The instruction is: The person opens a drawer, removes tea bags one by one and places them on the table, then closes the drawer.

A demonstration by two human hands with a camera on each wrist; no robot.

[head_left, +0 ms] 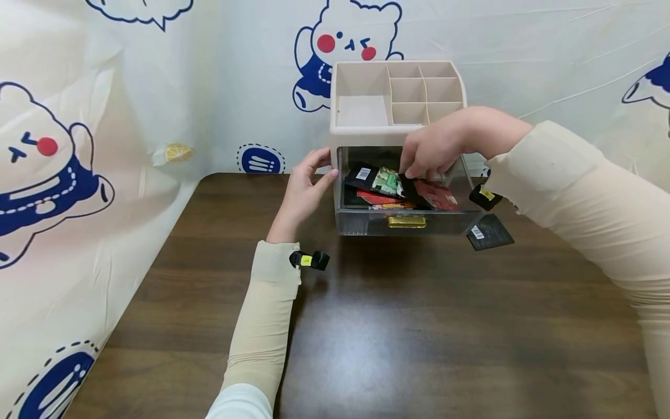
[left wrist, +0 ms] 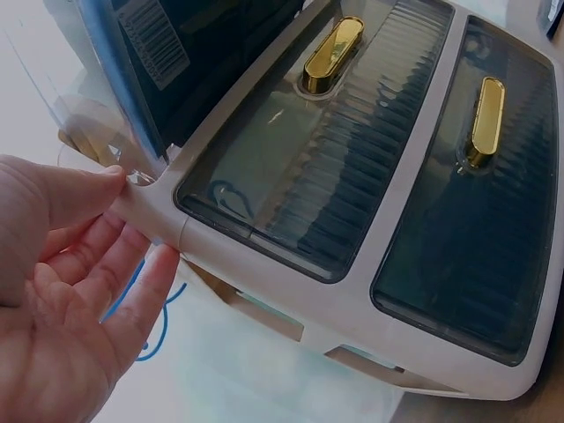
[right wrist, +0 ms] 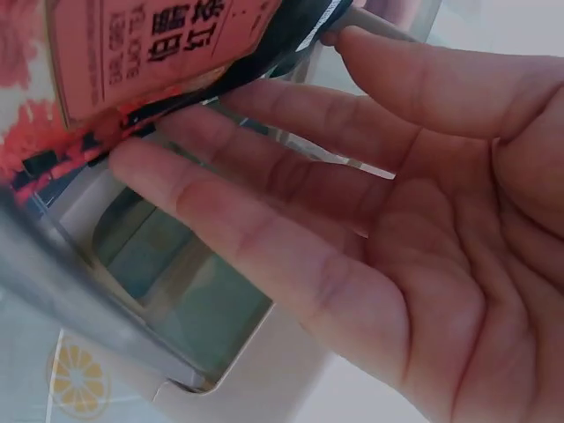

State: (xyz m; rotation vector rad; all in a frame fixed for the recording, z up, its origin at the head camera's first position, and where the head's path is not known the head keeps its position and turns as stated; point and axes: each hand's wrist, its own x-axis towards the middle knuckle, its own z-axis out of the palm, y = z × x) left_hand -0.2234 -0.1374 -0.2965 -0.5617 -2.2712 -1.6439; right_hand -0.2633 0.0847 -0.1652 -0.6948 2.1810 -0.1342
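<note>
A cream desktop organizer (head_left: 360,135) stands at the table's back with its clear upper drawer (head_left: 361,224) pulled out. Several flat tea packets lie inside, among them a black-and-green one (head_left: 387,181) with a barcode. My right hand (head_left: 437,145) reaches down into the drawer. Its thumb and fingers pinch the dark edge of a red packet (right wrist: 167,53) printed "Earl Grey Black Tea"; some fingertips are hidden behind it. At the organizer's left front edge, my left hand (head_left: 309,189) grips the frame, thumb in front and fingers along the side.
Another black packet (head_left: 490,233) lies on the wooden table (head_left: 366,337), right of the drawer. Open compartments (head_left: 408,90) top the organizer. Closed drawers with gold handles (left wrist: 486,122) sit below the open one. A patterned curtain (head_left: 251,75) hangs behind.
</note>
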